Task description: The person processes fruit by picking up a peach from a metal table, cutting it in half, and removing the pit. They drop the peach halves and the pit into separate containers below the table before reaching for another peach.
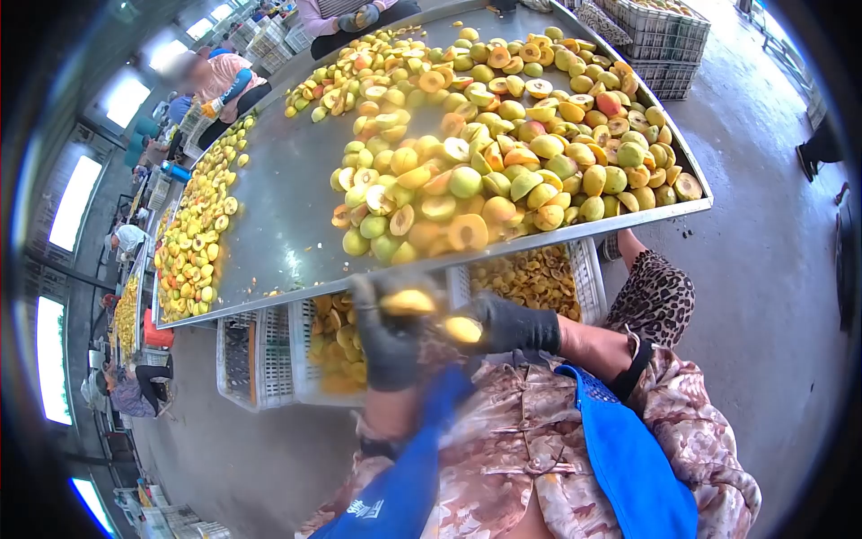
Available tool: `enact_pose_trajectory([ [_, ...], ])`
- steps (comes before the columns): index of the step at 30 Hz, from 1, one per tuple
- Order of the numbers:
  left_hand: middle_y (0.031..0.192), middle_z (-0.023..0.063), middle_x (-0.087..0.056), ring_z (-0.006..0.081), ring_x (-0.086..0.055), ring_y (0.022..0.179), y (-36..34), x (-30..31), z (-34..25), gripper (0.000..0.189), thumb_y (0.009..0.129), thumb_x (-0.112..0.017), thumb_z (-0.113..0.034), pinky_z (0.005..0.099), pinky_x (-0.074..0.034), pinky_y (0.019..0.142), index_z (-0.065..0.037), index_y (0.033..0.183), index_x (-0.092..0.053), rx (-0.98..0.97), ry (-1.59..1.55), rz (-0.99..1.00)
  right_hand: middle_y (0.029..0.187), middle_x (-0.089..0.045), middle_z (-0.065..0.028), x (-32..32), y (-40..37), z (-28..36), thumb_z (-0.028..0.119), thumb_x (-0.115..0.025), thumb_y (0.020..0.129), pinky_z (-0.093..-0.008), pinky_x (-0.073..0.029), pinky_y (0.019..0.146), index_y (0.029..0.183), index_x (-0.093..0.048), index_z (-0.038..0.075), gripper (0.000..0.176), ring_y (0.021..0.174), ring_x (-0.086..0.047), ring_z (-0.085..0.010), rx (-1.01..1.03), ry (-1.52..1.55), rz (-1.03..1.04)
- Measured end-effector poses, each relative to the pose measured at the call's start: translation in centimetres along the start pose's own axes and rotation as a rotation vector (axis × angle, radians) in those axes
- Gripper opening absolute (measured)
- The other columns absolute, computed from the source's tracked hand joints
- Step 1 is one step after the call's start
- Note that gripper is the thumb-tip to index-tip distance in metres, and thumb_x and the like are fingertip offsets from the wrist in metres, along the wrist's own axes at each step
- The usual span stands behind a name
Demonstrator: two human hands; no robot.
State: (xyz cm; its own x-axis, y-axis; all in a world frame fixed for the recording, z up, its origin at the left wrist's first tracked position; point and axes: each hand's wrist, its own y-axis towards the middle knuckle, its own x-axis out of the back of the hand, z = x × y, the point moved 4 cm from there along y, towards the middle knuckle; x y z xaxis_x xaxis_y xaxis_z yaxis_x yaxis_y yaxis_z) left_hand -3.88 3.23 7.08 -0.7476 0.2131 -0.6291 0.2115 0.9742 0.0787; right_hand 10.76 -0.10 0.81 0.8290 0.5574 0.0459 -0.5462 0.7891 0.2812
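Observation:
Both of my hands wear dark gloves and meet in front of my body, just below the near edge of the metal table. My left hand, smeared by motion, is closed around a yellow fruit half, an apricot by its look. Between the fingers of my right hand sits another yellow apricot half, cut side not clear. A big heap of apricots, many cut in half with some pits showing, spreads over the table's right part.
Below the table edge stand a white crate of cut fruit and a second fruit-filled crate. Another fruit pile lines the table's left side. Stacked crates stand at the back right. People sit at the far side and left.

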Motion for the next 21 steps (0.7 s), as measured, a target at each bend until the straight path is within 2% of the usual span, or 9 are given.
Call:
enact_pose_trajectory([
  [2,0.097,0.02,-0.073,0.0342,-0.073,0.089,-0.2,7.2,-3.2,0.055,0.108,-0.044,-0.053,0.0381,-0.062,0.079,-0.004,0.101,-0.068,-0.077,0.106,-0.179,0.069,-0.065,-0.0062,1.2,-1.6,0.9,0.022,-0.073,0.094,-0.0337,-0.049,0.061,0.086,-0.069,0.005,0.02,0.063,-0.055,-0.0131,0.041,-0.144,-0.197],
  [4,0.105,0.0163,-0.074,0.0237,-0.072,0.091,0.2,15.7,-6.6,0.051,0.108,-0.049,-0.042,0.0331,-0.059,0.081,0.004,0.122,-0.068,-0.116,1.028,-0.435,0.068,-0.068,-0.016,3.1,-5.3,-5.3,0.019,-0.071,0.085,-0.0434,-0.053,0.06,0.08,-0.071,0.007,0.014,0.063,-0.069,-0.0334,-0.286,-0.714,-0.181],
  [6,0.102,0.0138,-0.074,0.0198,-0.07,0.088,3.5,20.1,-8.4,0.047,0.107,-0.052,-0.038,0.0311,-0.057,0.075,0.004,0.121,-0.068,-0.333,1.221,-0.448,0.076,-0.07,-0.0191,4.1,-8.4,-6.4,0.017,-0.068,0.079,-0.0504,-0.055,0.064,0.083,-0.074,0.007,0.012,0.072,-0.069,-0.0415,-0.61,-1.017,0.068],
  [10,0.085,0.0009,-0.067,0.0071,-0.057,0.069,11.7,14.3,-5.9,0.034,0.101,-0.063,-0.032,0.0203,-0.046,0.058,-0.001,0.114,-0.072,-0.241,0.838,-0.337,0.074,-0.068,-0.0205,3.2,-7.4,-4.2,0.014,-0.066,0.075,-0.0515,-0.054,0.065,0.077,-0.073,0.007,0.01,0.071,-0.067,-0.0437,-0.391,-0.939,-0.155],
  [11,0.094,0.0076,-0.071,0.0161,-0.066,0.079,15.0,13.0,-4.5,0.041,0.097,-0.069,-0.033,0.0272,-0.053,0.069,0.001,0.12,-0.069,-0.224,0.994,-0.233,0.075,-0.067,-0.0215,3.0,-7.4,-4.3,0.014,-0.066,0.074,-0.0513,-0.054,0.066,0.078,-0.072,0.007,0.011,0.072,-0.067,-0.0439,-0.397,-0.915,-0.155],
  [12,0.107,0.016,-0.072,0.0283,-0.069,0.099,18.3,11.4,-2.6,0.05,0.092,-0.074,-0.034,0.0363,-0.054,0.088,0.003,0.124,-0.067,-0.592,1.357,-0.073,0.076,-0.067,-0.0224,3.1,-7.3,-4.5,0.015,-0.066,0.074,-0.0511,-0.054,0.066,0.078,-0.072,0.006,0.011,0.073,-0.067,-0.0442,-0.4,-0.895,-0.161],
  [13,0.116,0.0228,-0.07,0.0377,-0.065,0.115,19.3,7.8,-0.5,0.054,0.089,-0.076,-0.035,0.0419,-0.048,0.103,0.004,0.124,-0.067,-0.498,1.336,0.032,0.076,-0.067,-0.0233,3.2,-7.2,-4.5,0.015,-0.065,0.074,-0.0509,-0.054,0.066,0.079,-0.072,0.006,0.012,0.075,-0.066,-0.0444,-0.405,-0.876,-0.171],
  [15,0.113,0.0255,-0.07,0.0404,-0.067,0.107,22.3,6.3,4.2,0.05,0.085,-0.077,-0.033,0.0442,-0.052,0.093,0.003,0.119,-0.07,-0.548,1.793,0.427,0.073,-0.068,-0.0185,3.2,-8.1,-4.0,0.014,-0.068,0.078,-0.048,-0.055,0.065,0.082,-0.072,0.004,0.011,0.07,-0.068,-0.0388,-0.35,-0.873,-0.238],
  [21,0.104,0.0171,-0.072,0.025,-0.069,0.093,21.6,5.9,3.2,0.034,0.086,-0.075,-0.01,0.0346,-0.054,0.085,0.007,0.115,-0.069,-0.348,1.154,0.322,0.07,-0.064,-0.0019,4.6,-9.6,0.3,0.014,-0.071,0.093,-0.0325,-0.053,0.058,0.098,-0.071,0.002,0.013,0.065,-0.065,-0.0139,-0.415,0.092,-0.724],
])
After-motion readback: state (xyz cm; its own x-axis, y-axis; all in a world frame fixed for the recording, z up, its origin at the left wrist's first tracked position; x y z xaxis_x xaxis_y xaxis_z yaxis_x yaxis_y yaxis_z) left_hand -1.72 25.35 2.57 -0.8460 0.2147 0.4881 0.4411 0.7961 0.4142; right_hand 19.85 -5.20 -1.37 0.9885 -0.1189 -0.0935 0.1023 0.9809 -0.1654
